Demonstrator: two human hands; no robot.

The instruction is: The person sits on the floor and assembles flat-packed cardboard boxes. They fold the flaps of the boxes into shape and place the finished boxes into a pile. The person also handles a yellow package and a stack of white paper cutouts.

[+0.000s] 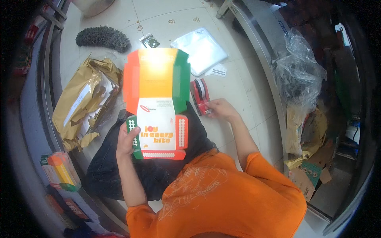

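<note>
My left hand (126,139) grips the left edge of a flat, unfolded cardboard food box (156,93), its thumb on the printed face. The box has white, orange, red and green panels and lies spread over my lap. To its right, a red tape dispenser (200,96) with a roll of tape rests on the floor. My right hand (221,109) is closed in a pinch at the dispenser's near end. Whether the fingertips hold the tape's loose end or the dispenser's body is too small to make out.
Torn brown wrapping paper (81,101) lies at left, near a dark fuzzy mop head (102,38). Clear plastic bags (201,49) lie ahead. More flat boxes (60,171) stand at lower left. A metal frame (262,51) and crumpled plastic (298,71) border the right.
</note>
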